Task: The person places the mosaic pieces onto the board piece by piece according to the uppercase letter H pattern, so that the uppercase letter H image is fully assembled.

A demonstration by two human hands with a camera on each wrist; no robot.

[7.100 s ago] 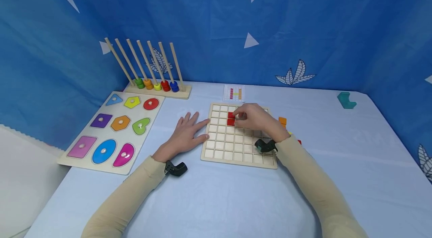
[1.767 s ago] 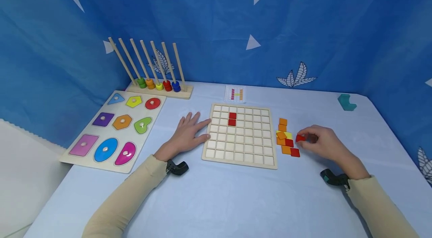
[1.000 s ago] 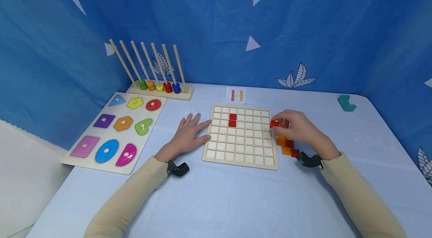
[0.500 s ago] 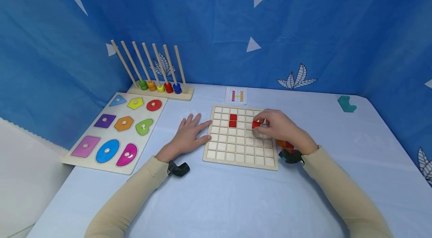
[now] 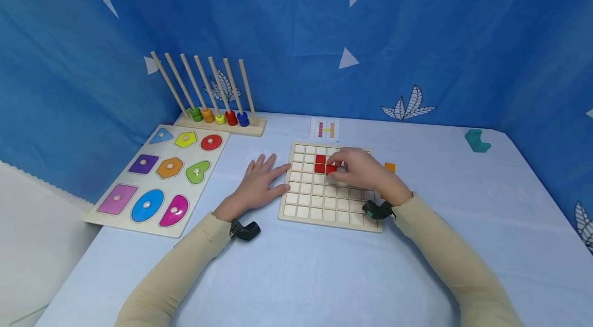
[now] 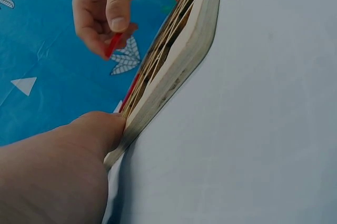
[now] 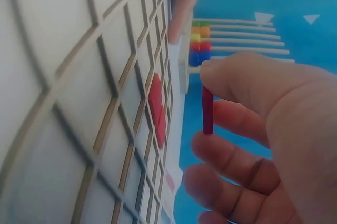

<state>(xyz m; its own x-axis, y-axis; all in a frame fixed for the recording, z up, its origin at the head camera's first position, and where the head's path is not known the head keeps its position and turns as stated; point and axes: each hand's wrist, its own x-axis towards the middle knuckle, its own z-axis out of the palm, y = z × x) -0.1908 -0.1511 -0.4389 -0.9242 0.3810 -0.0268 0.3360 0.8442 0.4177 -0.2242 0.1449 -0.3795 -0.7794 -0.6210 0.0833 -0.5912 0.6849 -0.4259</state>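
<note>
A wooden grid board (image 5: 303,212) lies on the table, with two red square tiles (image 5: 320,159) set one below the other in its upper part. Between thumb and fingers my right hand (image 5: 363,168) pinches another red tile (image 7: 208,109). In the right wrist view that tile is held off the board's surface, and in the head view it appears just right of the lower set tile. My left hand (image 5: 257,183) lies with spread fingers, its thumb and index finger touching the board's left edge.
An orange tile (image 5: 390,167) shows behind the right wrist; the arm hides other loose tiles. A small pattern card (image 5: 324,130) lies behind the board. Left are a shape puzzle (image 5: 159,183) and a peg stand with rings (image 5: 220,123). A teal piece (image 5: 477,140) lies far right.
My right hand has taken a red tile from the loose tiles at the right and carried it left over the board. My left hand has stayed at the board's left edge.
</note>
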